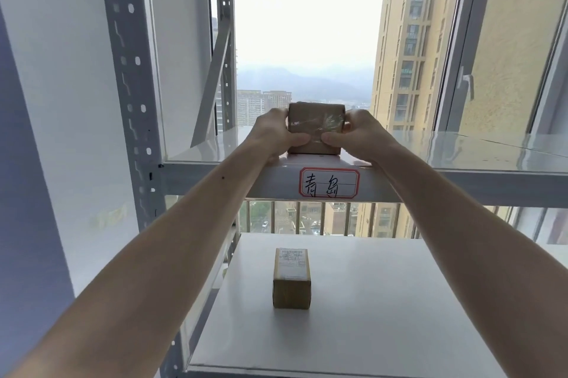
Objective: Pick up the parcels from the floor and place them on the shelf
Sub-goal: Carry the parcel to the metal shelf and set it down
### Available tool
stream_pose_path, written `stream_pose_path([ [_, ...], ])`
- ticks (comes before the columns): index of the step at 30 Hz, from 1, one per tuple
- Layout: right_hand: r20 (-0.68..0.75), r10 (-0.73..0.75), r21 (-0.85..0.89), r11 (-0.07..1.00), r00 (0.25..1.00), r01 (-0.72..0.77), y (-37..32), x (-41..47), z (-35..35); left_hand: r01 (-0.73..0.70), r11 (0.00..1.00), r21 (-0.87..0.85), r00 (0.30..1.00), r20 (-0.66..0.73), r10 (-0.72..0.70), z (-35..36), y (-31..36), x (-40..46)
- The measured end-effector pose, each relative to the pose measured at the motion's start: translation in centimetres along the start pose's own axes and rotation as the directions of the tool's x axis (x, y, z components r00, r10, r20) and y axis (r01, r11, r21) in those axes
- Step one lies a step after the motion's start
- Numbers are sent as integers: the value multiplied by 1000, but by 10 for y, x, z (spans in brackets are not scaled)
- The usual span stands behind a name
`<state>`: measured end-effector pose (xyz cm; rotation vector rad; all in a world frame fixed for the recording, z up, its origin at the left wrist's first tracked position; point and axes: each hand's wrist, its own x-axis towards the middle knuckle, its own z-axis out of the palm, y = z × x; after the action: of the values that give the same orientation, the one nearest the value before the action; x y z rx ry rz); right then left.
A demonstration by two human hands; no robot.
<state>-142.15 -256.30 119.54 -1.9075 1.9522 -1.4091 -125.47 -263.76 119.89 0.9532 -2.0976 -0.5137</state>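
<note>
Both arms are stretched up to the upper shelf (461,150), and there's a brown taped parcel (315,128) sitting right at its front edge. The left hand (273,131) is clamped on the parcel's left side and the right hand (356,135) on its right side, thumbs pressed against the near face so they nearly meet in the middle. The other fingers wrap round the sides and back, so I can't tell how they're spread. The parcel's bottom looks like it's resting on the shelf board, upright and square to the edge.

Just under it on the shelf's front beam there's a label (329,182) with a red border and handwritten characters.

One level down, a second box (292,281) stands on the lower shelf (384,300) near the middle (printed shipping sticker on top), well apart from both hands. A grey perforated post (132,95) runs up the left side, and behind everything is a window (307,24) with tall buildings outside.
</note>
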Motion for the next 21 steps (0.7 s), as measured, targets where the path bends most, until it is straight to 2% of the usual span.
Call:
stream_pose_path([
  [7,-21,70,-27,997,997,-71,3,14,8,50,998,33,998,41,-51,5,-3,16],
  [21,11,125,-122,985,992,-122,3,23,12,95,989,118,995,30,-99,10,-6,27],
])
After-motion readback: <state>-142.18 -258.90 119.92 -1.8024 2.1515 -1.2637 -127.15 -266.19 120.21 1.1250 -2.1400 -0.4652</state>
